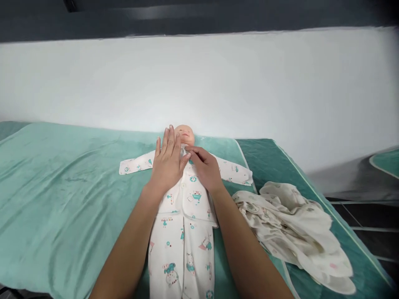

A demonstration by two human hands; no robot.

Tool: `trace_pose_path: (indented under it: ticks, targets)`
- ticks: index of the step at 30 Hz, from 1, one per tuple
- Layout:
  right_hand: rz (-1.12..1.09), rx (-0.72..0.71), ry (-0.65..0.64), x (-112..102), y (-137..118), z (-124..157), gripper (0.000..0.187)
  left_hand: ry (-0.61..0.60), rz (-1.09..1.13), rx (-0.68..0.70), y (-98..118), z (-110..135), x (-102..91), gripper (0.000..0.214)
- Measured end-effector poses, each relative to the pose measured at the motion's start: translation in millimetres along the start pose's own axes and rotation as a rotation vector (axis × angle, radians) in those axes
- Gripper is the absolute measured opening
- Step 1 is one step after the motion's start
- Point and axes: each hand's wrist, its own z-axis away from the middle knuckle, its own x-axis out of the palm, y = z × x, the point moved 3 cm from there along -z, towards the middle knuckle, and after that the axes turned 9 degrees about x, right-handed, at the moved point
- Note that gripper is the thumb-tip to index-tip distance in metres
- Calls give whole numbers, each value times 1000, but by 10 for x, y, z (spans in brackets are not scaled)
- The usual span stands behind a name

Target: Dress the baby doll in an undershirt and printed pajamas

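Observation:
A baby doll [187, 136] lies on its back on the bed, its head near the wall. It wears a white printed baby shirt [195, 199] with both sleeves spread out sideways, over matching baby pants [170, 265]. My left hand [166, 164] lies over the left side of the chest, fingers stretched out and partly covering the doll's head. At the collar, the fingers of my right hand [205, 168] are pinched together on the shirt front. The exact bit of fabric between those fingertips is hidden.
A crumpled pile of whitish printed cloth [289, 228] lies to the right of the doll. Under everything is a light green bed cover [77, 199], with a darker green cover [262, 160] on the right. A white wall [199, 83] stands behind. Dark floor tiles [368, 216] show at right.

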Motion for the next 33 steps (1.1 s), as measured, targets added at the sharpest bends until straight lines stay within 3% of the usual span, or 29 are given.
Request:
trace_pose_path:
  ticks: [13,20,26,33]
  targets:
    - [245,-165,-167,27,-29,32,43,-204,258,-188,-120,93,170,54]
    - [112,-3,5,15,86,54,32,-147,308,-220,-87,65,84,46]
    - [71,-30,52,1,106,72,21,-155,325,-244,-83,59,79,45]
    - [100,-33,104,-3,99,112,24,-130,391,-296,-112,70,88,42]
